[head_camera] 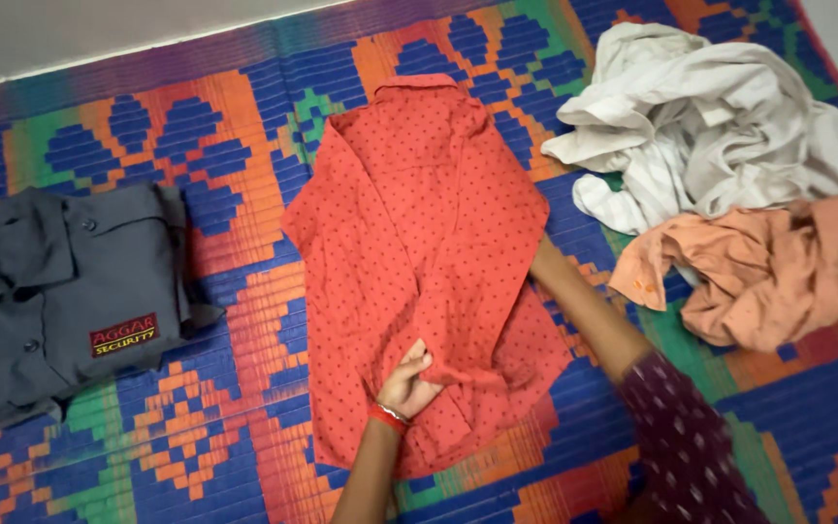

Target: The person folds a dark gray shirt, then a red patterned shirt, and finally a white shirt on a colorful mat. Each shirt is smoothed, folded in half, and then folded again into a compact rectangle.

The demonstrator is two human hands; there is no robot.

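Woven mat [244,320], bright w/ blue, orange & green blocks, covers the floor; pale bare floor shows at far left edge. Left hand [407,383]: fingers [419,357] curled together, pinching a fold of the red shirt [419,213] near its bottom hem, thumb side up. Red bangle [389,418] on that wrist, bare forearm running to the near edge. Right hand is hidden under the shirt's right side, so can't tell how its fingers sit; only the forearm [584,311] shows, going in at the shirt's right edge, w/ a dark dotted sleeve [681,446] nearer the elbow. Red shirt lies flat-ish at mat centre, collar far, small dark dots all over, sides folded inward. Left of it, apart: grey shirt [60,291], folded, buttons & a chest patch up. Far right: crumpled white cloth [720,116] in a heap, & just near of it, touching, a crumpled peach cloth [758,272]. Both lie well right of the red shirt.
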